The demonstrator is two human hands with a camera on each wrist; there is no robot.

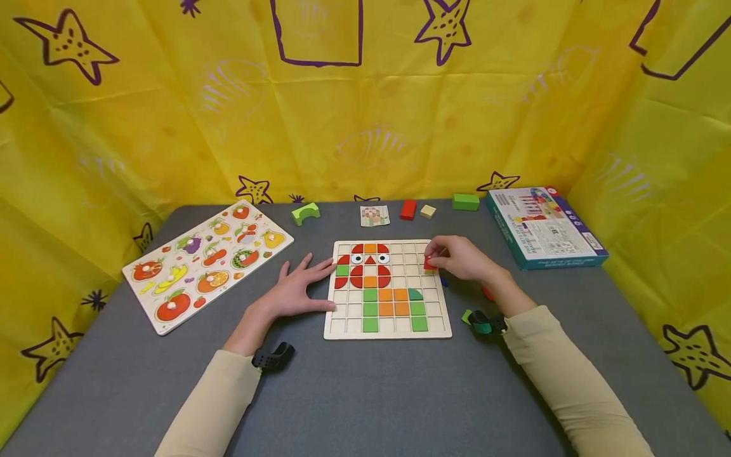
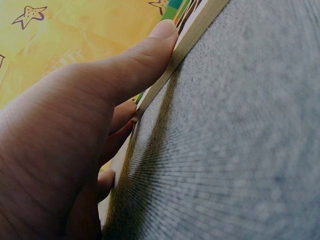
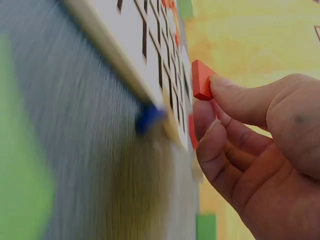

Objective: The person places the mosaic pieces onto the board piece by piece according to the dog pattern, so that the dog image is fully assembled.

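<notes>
A wooden grid board (image 1: 346, 322) lies on the table with red, green and orange tiles and two eye tiles (image 1: 384, 259) set in its cells. At its left edge rests my left hand (image 1: 296, 293), fingers spread and thumb against the rim; in the left wrist view the thumb touches the board's side. Over the board's upper right corner, my right hand (image 1: 461, 259) pinches a red tile (image 3: 202, 80) between thumb and fingers. The right wrist view has this tile raised off the board, its face partly covered by the thumb.
A fruit puzzle board (image 1: 197, 244) lies at left. Along the back are a green arch block (image 1: 306, 213), a picture card (image 1: 374, 216), a red block (image 1: 408, 209), a beige block (image 1: 428, 211) and a green block (image 1: 465, 202). A game box (image 1: 545, 225) is at right.
</notes>
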